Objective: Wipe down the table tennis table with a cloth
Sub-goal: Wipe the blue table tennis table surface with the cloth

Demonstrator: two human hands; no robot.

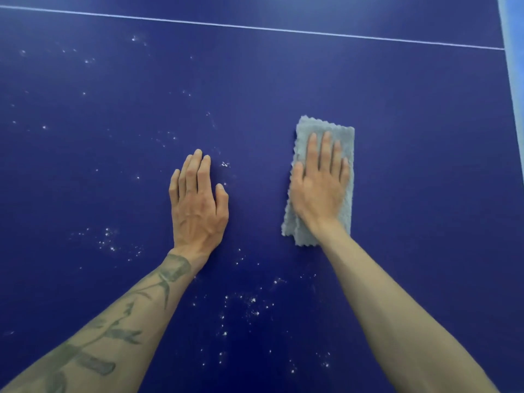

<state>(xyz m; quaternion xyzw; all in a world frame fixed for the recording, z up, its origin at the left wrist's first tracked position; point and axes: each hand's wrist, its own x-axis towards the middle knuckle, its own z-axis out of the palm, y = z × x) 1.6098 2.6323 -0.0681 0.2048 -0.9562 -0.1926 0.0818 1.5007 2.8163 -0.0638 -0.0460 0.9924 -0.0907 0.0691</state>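
From my seat I see the right grip (319, 191) lying flat on the cloth (323, 128), fingers straight and close together, palm pressing down; nothing is curled round the fabric. The cloth is a grey folded oblong with wavy edges. It lies on the dark blue bench (411, 165) right of centre, its long side running away from me, and it shows beyond the fingertips and on both sides of the wrist. The left grip (198, 205) rests palm down on the bare bench, fingers straight and together, thumb a little apart, holding nothing. It sits near the cloth on its left, with a strip of bare blue between them. White specks (252, 303) are scattered over the bench: a cluster between the two forearms near me, more out to the left, a few by the left fingertips. A thin white line (255, 27) crosses the far part of the bench, slanting down toward the right, where it meets a pale band (514, 52) along the edge. The left forearm carries a dark leafy tattoo (113, 327)
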